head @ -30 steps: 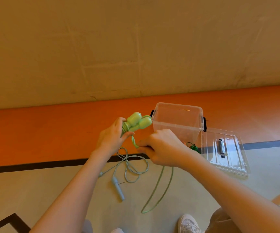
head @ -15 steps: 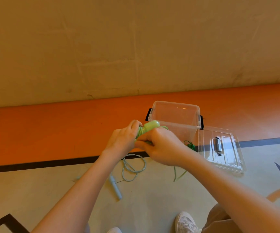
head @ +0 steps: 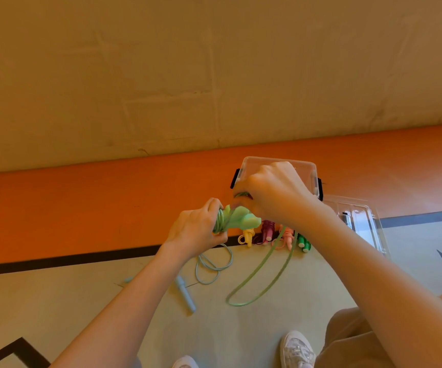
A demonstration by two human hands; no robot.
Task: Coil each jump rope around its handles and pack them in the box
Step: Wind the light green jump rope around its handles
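Observation:
My left hand (head: 196, 228) grips the two light green handles (head: 243, 221) of a jump rope, with several turns of cord wound round them. My right hand (head: 273, 192) pinches the green cord (head: 262, 285) above the handles; its loose loop hangs down to the floor. The clear plastic box (head: 313, 168) stands behind my right hand. Coiled ropes lie in front of the box: yellow (head: 247, 236), purple (head: 266, 231), pink (head: 286, 236) and dark green (head: 304, 243). A pale blue rope (head: 188, 293) lies uncoiled on the floor.
The box's clear lid (head: 358, 221) lies flat to the right of the box. A wall rises behind the orange floor strip. My white shoes (head: 297, 349) and a knee are at the bottom edge.
My right hand has lifted up and away from the handles, drawing the green cord over them. The handles have tilted to point right. The coiled ropes by the box have come into view.

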